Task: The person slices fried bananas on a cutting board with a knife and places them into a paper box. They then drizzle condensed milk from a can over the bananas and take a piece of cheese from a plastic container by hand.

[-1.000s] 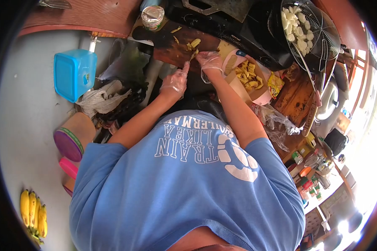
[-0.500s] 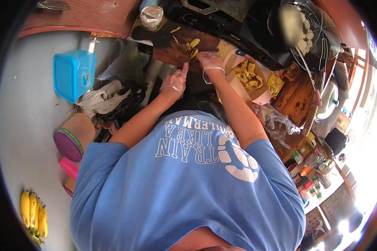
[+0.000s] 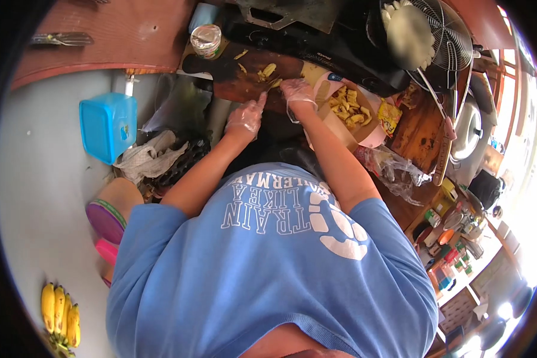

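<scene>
My left hand (image 3: 244,117), in a clear plastic glove, is closed at the near edge of the dark wooden cutting board (image 3: 232,88), its index finger stretched forward. A thin blade, seemingly a knife, shows faintly beyond that fingertip; its handle is hidden in the hand. Opposite it, my gloved right hand (image 3: 298,94) has its fingers curled at the board's right side. A yellow banana piece (image 3: 275,83) lies at those fingertips, between both hands. More yellow strips (image 3: 267,71) are scattered on the board. Beside my right hand, an open cardboard box (image 3: 347,112) holds several yellow-brown pieces.
A black stove (image 3: 316,53) stands behind the board. A pan with whitish pieces (image 3: 409,36) and a wire strainer (image 3: 444,39) are at upper right. A foil-topped cup (image 3: 206,40) sits behind the board. At left are a blue container (image 3: 107,128) and bananas (image 3: 59,310).
The view has shifted slightly, moving the surroundings in the frame. Both hands stay close together at the board, with the yellow piece between them. The whitish pieces in the pan look different from this angle.
</scene>
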`<action>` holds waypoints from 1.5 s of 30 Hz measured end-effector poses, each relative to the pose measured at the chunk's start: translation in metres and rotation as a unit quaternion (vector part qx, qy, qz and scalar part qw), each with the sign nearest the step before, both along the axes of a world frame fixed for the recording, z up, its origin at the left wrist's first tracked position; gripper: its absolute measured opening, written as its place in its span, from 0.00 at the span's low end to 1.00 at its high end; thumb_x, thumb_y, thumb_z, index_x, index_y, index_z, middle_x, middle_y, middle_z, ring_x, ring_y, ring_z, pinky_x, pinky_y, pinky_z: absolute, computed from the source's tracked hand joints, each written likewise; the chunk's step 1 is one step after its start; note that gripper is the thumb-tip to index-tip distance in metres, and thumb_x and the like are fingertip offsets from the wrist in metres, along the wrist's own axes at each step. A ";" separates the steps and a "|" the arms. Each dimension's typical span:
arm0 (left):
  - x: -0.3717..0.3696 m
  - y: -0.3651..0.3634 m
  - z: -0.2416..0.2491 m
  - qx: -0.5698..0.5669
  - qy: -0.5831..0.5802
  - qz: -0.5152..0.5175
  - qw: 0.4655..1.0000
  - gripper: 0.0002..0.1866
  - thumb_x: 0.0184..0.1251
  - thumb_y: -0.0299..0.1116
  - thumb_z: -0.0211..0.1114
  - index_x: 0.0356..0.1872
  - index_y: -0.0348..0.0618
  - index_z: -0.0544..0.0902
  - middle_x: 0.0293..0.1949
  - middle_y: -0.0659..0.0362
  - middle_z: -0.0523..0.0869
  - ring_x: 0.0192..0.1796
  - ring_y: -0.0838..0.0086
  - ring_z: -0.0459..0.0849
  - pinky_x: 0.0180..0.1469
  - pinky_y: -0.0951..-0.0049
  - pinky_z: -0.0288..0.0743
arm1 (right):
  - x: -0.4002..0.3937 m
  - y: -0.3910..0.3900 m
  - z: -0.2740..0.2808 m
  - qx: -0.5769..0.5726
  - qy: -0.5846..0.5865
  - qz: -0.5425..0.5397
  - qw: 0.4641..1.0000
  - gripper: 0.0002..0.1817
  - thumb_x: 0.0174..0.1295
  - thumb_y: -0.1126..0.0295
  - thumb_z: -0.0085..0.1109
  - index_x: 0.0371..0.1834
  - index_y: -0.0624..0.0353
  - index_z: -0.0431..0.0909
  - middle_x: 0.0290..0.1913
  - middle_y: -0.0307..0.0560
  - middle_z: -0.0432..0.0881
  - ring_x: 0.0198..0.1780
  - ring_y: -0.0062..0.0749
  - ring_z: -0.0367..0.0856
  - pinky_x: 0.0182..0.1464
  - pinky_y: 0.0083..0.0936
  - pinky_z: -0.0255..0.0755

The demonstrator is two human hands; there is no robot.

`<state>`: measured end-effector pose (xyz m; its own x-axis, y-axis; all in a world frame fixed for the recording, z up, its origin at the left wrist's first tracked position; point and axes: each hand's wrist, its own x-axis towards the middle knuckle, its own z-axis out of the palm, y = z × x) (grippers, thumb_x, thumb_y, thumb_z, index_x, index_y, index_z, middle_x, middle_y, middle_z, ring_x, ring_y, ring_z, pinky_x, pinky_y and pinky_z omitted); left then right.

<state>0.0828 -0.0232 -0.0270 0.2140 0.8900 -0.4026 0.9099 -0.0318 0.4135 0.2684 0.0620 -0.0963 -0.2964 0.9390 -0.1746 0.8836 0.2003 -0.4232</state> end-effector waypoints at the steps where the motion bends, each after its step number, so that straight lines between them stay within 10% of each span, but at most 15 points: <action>1: -0.004 -0.006 -0.006 0.003 0.001 -0.003 1.000 0.37 0.64 0.26 0.56 0.78 0.50 0.65 0.53 0.46 0.85 0.48 0.48 0.87 0.48 0.51 0.83 | -0.001 0.000 0.002 -0.067 0.081 -0.089 0.991 0.15 0.68 0.68 0.48 0.30 0.61 0.83 0.35 0.52 0.87 0.42 0.46 0.87 0.44 0.40 0.78; 10: -0.050 0.017 -0.018 -0.008 -0.181 0.211 0.961 0.19 0.73 0.33 0.63 0.62 0.56 0.86 0.25 0.53 0.88 0.24 0.63 0.83 0.32 0.66 0.77 | -0.011 0.006 0.039 -0.129 0.092 -0.195 0.968 0.23 0.66 0.51 0.54 0.36 0.62 0.87 0.38 0.63 0.87 0.45 0.54 0.87 0.47 0.40 0.78; 13: -0.071 0.014 -0.016 -0.211 -0.331 0.348 0.851 0.18 0.75 0.34 0.64 0.64 0.53 0.85 0.21 0.66 0.80 0.18 0.83 0.73 0.20 0.77 0.69 | -0.017 0.012 0.036 -0.137 0.111 -0.208 0.962 0.22 0.63 0.53 0.57 0.33 0.64 0.86 0.36 0.63 0.87 0.45 0.57 0.88 0.48 0.43 0.79; 16: -0.079 0.009 -0.004 -0.235 -0.387 0.401 0.796 0.21 0.76 0.37 0.66 0.67 0.47 0.82 0.25 0.65 0.80 0.18 0.82 0.72 0.19 0.78 0.65 | -0.023 0.017 0.049 -0.223 0.133 -0.244 0.934 0.21 0.60 0.53 0.61 0.34 0.63 0.86 0.38 0.64 0.87 0.47 0.59 0.87 0.51 0.43 0.79; 23: -0.083 0.033 0.009 -0.165 -0.354 0.332 0.858 0.21 0.75 0.35 0.65 0.67 0.48 0.82 0.21 0.65 0.80 0.18 0.83 0.73 0.19 0.77 0.69 | -0.019 0.021 0.030 -0.161 0.112 -0.119 0.973 0.21 0.59 0.51 0.61 0.38 0.59 0.87 0.43 0.58 0.88 0.49 0.57 0.87 0.55 0.40 0.80; 32: -0.054 0.062 0.012 -0.203 -0.339 0.235 0.888 0.21 0.73 0.36 0.68 0.65 0.50 0.84 0.20 0.65 0.79 0.17 0.83 0.71 0.20 0.77 0.68 | 0.179 -0.061 0.079 -0.123 0.172 -0.441 0.872 0.16 0.65 0.63 0.64 0.51 0.61 0.85 0.42 0.47 0.89 0.41 0.30 0.87 0.43 0.32 0.81; 34: -0.044 0.073 0.012 -0.196 -0.324 0.212 0.901 0.21 0.73 0.37 0.68 0.65 0.50 0.84 0.20 0.65 0.79 0.17 0.82 0.71 0.19 0.77 0.68 | 0.226 -0.078 0.074 0.011 -0.156 -0.154 0.976 0.13 0.67 0.66 0.61 0.50 0.60 0.84 0.41 0.41 0.87 0.42 0.29 0.86 0.43 0.31 0.79; 37: -0.037 0.081 0.019 -0.246 -0.283 0.211 0.903 0.21 0.73 0.39 0.68 0.65 0.51 0.84 0.20 0.64 0.79 0.16 0.82 0.70 0.18 0.76 0.66 | 0.237 -0.078 0.072 -0.222 -0.104 -0.252 0.936 0.12 0.67 0.70 0.56 0.51 0.55 0.83 0.42 0.45 0.87 0.44 0.34 0.86 0.42 0.34 0.79; 41: -0.039 0.097 0.031 -0.351 -0.378 0.275 0.811 0.22 0.74 0.43 0.67 0.65 0.49 0.83 0.22 0.63 0.79 0.15 0.81 0.69 0.17 0.76 0.63 | 0.185 -0.058 0.111 -0.107 -0.044 -0.402 0.908 0.21 0.68 0.51 0.57 0.42 0.59 0.87 0.38 0.41 0.89 0.39 0.35 0.85 0.37 0.32 0.74; 44: -0.032 0.104 0.045 -0.411 -0.402 0.236 0.783 0.23 0.74 0.44 0.66 0.65 0.48 0.83 0.23 0.63 0.79 0.15 0.81 0.69 0.16 0.77 0.61 | 0.095 -0.044 0.108 -0.084 0.362 -0.446 0.815 0.19 0.69 0.52 0.58 0.39 0.58 0.87 0.35 0.44 0.88 0.35 0.29 0.81 0.36 0.29 0.72; 45: -0.030 0.105 0.050 -0.430 -0.410 0.211 0.776 0.23 0.75 0.45 0.66 0.65 0.47 0.83 0.23 0.62 0.79 0.15 0.81 0.69 0.16 0.76 0.61 | 0.077 -0.025 0.076 -0.264 0.398 -0.423 0.770 0.18 0.71 0.53 0.59 0.44 0.57 0.85 0.40 0.45 0.87 0.37 0.26 0.79 0.39 0.28 0.73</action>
<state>0.0528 0.0820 0.0228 0.4745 0.4286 -0.7688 0.1827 0.8065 0.5623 0.3456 0.0371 -0.0199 0.1715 0.7149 -0.6778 0.0214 -0.6906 -0.7229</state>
